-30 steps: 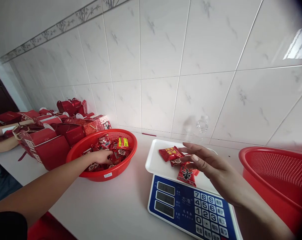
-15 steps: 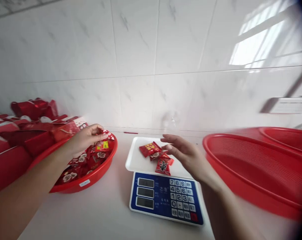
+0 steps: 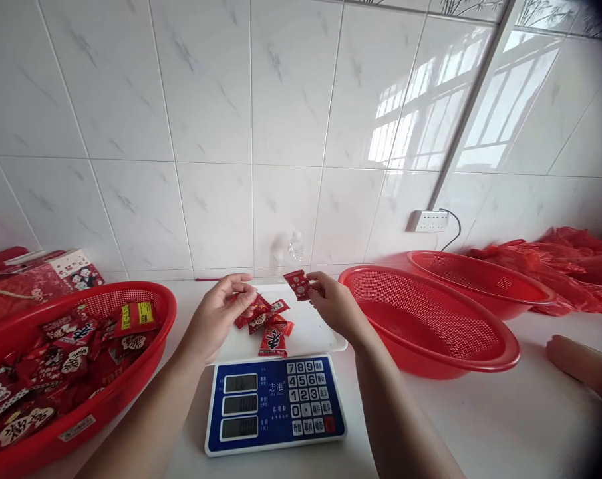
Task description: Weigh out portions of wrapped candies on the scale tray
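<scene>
A small red candy packet [image 3: 297, 284] with a pale pattern is pinched between the thumb and fingers of my right hand [image 3: 333, 303], above the right part of the scale's white tray [image 3: 320, 336]. My left hand [image 3: 219, 314] is over the tray's left side, its fingers loosely curled and the thumb apart from the index finger; I see nothing held in it. Several red packets [image 3: 273, 338] lie on the tray between the hands, some partly hidden by the left fingers. Below the tray is the scale's blue keypad panel [image 3: 277, 406], with figures on its displays.
At left stands a red basket [image 3: 168, 313] full of wrapped packets, with a red printed box [image 3: 76, 273] behind. Two red baskets, one nearer [image 3: 430, 359] and one farther [image 3: 525, 293], stand at right. Beyond are red plastic bags [image 3: 545, 266] and another person's forearm [image 3: 583, 362].
My view has turned right. My left hand has moved from the packet basket to the tray, without the packet it held. My right hand, open before, now holds a red packet.
</scene>
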The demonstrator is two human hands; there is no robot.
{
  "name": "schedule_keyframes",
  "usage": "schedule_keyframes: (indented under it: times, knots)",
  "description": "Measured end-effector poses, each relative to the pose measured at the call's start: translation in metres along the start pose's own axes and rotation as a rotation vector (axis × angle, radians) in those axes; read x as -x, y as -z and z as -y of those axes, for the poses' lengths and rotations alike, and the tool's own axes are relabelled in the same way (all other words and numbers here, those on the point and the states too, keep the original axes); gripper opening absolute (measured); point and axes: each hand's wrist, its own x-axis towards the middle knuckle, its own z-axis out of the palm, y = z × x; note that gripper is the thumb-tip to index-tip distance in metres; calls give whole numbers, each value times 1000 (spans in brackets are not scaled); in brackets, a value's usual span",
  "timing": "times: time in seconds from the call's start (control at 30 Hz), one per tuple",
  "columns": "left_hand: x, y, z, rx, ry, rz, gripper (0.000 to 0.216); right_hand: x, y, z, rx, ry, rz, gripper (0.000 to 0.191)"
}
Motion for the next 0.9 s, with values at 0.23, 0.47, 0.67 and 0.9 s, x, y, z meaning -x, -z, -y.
schedule_keyframes:
  times: [0.23,0.47,0.67,0.9]
  knots:
    - [1,25,4,154,47,-68,32,-16,-19,-34,330,-118,163,30]
    - [2,22,3,176,79,-38,31,-16,-23,-36,415,-105,220,22]
    - [6,16,0,161,67,-18,28,-16,-10,-36,516,-147,123,17]
    - [5,16,4,103,67,12,28,-14,-22,-31,454,-91,196,16]
